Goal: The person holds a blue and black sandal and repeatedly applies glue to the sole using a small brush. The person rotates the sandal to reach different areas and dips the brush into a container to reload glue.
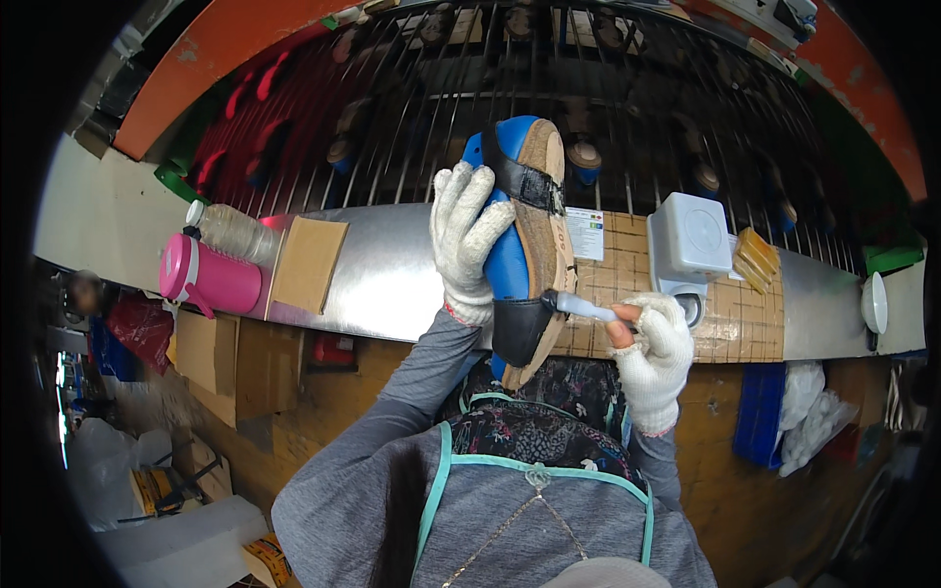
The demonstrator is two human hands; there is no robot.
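My left hand (463, 230), in a white knit glove, grips a sandal (541, 220) that is fitted on a blue shoe last (506, 263). The sandal has black straps, a brown footbed edge and a pale sole turned partly to the right. My right hand (655, 358), gloved with bare thumb and fingertip showing, pinches a small brush (586, 308) by its whitish translucent handle. The brush's dark tip touches the sandal's edge beside the lower black strap. My left fingers lie across the last, and the palm is hidden.
Beyond the metal worktop (377, 265) runs a rack of metal rods (627, 147) carrying several shoes. A white container (691, 238) and yellow pads (756, 260) sit on cardboard (613, 333) at right. A pink jug (211, 272), clear bottle (238, 232) and cardboard piece (310, 263) are at left.
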